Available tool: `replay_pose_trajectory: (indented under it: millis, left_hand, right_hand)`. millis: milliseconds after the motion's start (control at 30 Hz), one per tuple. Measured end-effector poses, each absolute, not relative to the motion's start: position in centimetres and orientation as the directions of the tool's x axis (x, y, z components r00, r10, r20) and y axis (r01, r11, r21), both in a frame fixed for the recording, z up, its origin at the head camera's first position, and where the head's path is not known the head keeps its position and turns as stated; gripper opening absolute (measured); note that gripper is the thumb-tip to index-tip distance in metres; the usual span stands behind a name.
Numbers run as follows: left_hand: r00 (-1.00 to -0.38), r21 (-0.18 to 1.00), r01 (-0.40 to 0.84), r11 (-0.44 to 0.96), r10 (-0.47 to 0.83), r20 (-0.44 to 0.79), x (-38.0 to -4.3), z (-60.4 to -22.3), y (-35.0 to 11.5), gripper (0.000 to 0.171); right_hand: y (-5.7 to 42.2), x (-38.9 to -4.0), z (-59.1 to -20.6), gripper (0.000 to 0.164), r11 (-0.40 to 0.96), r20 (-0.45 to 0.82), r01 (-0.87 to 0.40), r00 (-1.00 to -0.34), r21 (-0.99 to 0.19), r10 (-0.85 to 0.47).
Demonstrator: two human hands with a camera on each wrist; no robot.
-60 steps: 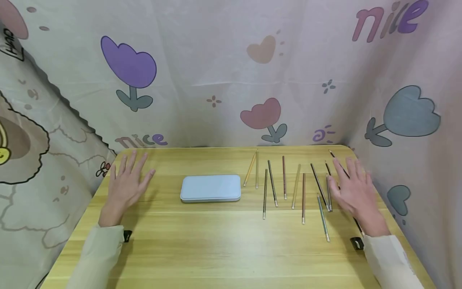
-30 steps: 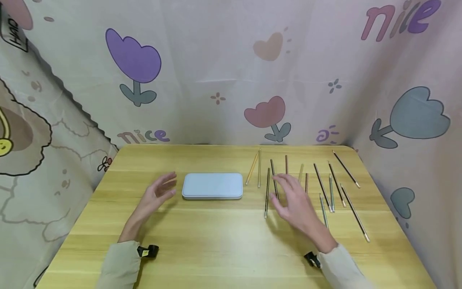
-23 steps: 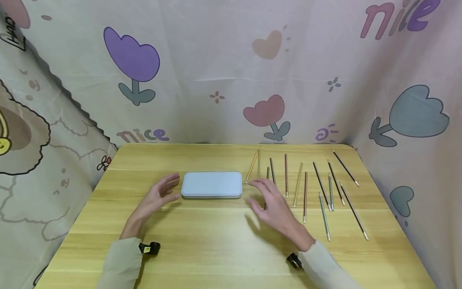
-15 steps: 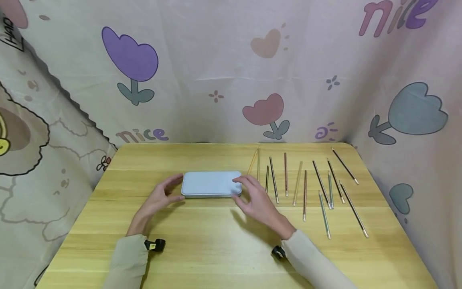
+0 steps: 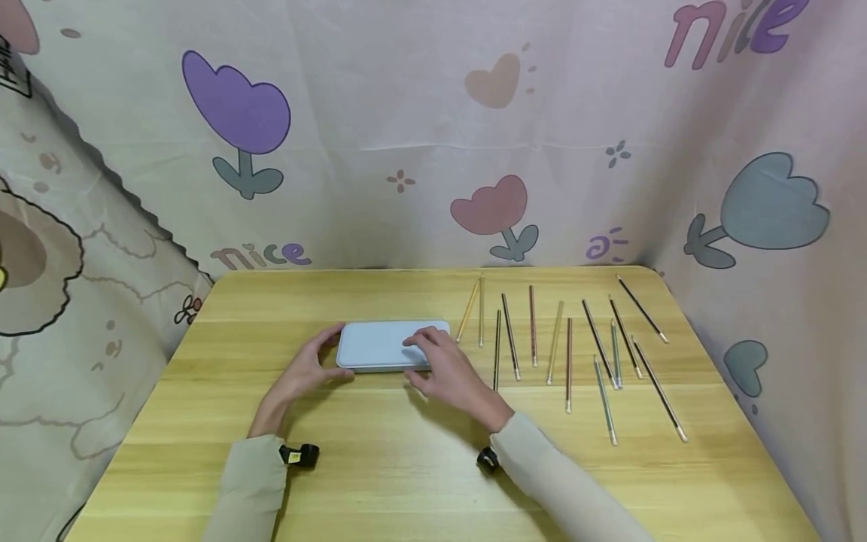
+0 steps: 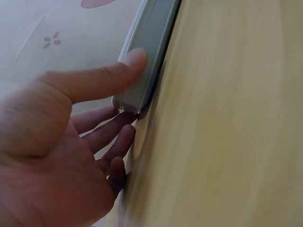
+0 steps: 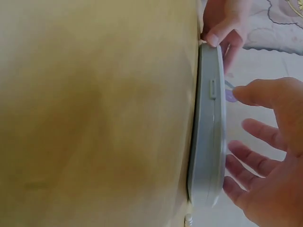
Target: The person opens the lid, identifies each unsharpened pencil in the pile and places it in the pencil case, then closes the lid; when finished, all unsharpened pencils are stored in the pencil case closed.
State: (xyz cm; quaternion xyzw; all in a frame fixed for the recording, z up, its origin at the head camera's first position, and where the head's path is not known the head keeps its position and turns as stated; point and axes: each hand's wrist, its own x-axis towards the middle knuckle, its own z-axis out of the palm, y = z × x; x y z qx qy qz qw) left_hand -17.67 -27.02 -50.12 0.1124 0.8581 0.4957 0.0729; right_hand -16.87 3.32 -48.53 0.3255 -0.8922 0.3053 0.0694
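Note:
A light blue, flat pencil case (image 5: 375, 342) lies closed on the wooden table, its front latch (image 7: 212, 89) showing in the right wrist view. At its left end my left hand (image 5: 306, 367) grips it, thumb (image 6: 135, 61) against the front side and fingers round the end. My right hand (image 5: 450, 370) hovers over the right part of the lid with fingers spread and loosely bent. In the right wrist view the right thumb is near the latch, apart from it; whether the lower fingertips touch the lid I cannot tell. The case's right front corner is partly hidden behind the right hand.
Several pencils lie scattered to the right of the case, among them a yellow pencil (image 5: 467, 310), a dark red one (image 5: 533, 325) and a teal one (image 5: 606, 400). A patterned curtain (image 5: 366, 150) hangs behind the table's back edge (image 5: 379, 269).
From the table's right side, my right hand has moved left, past the pencils, to over the case. My left hand has come in from the left and taken hold of the case's end.

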Motion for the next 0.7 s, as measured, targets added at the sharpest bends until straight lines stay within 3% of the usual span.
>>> replay_pose_trajectory:
  millis: [167, 367, 700]
  left_hand:
    - [-0.956, 0.88, 0.148, 0.45, 0.294, 0.01, -17.5, -50.2, -27.1, 0.094]
    - [-0.96, 0.875, 0.156, 0.459, 0.279, 0.024, -17.3, -49.9, -27.4, 0.093]
    - [-0.96, 0.837, 0.179, 0.516, 0.279, 0.033, -17.6, -50.3, -26.6, 0.093]
  right_hand:
    - [2.9, -17.4, -48.3, 0.038, 0.674, 0.298, -0.657, -0.754, -0.338, -0.586]
    - [2.0, -18.1, -48.1, 0.039, 0.66, 0.315, -0.729, -0.678, -0.18, -0.664]
    - [1.7, -18.4, -48.5, 0.044, 0.686, 0.317, -0.727, -0.649, 0.009, -0.692]
